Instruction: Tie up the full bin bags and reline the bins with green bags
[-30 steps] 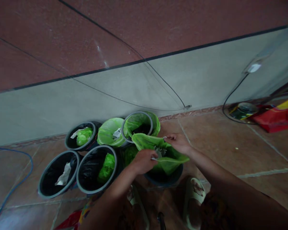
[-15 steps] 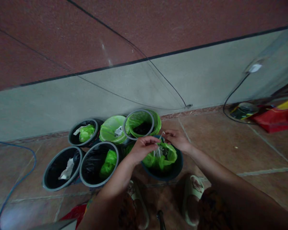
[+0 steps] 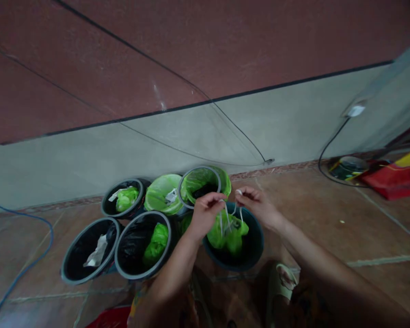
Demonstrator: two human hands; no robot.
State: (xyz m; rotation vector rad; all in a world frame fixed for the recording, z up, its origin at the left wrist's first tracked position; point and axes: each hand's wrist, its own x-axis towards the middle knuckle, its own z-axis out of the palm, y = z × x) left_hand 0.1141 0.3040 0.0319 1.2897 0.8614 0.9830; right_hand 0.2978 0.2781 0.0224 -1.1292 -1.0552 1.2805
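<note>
A green plastic trash bag point(image 3: 230, 234) sits inside a dark teal bin point(image 3: 258, 246), its mouth gathered. White drawstrings rise from the bag to both of my hands. My left hand point(image 3: 207, 212) pinches a drawstring loop point(image 3: 226, 214) above the bin's left side. Opposite it, my right hand point(image 3: 254, 204) grips another drawstring loop point(image 3: 241, 213), fingers closed. A small gap separates the two hands. The bag's contents are hidden.
To the left stand several bins: a black-lined one point(image 3: 141, 246) with a green bundle, another point(image 3: 89, 250) holding white paper, and green-lined ones by the wall point(image 3: 164, 193). A blue hose point(image 3: 37, 259) lies left. A red bag point(image 3: 401, 177) and a tin point(image 3: 348, 168) are at right.
Both hands have moved apart, pulling the drawstrings out into longer loops. The bag's mouth, open earlier, has drawn together. The view has tilted slightly upward.
</note>
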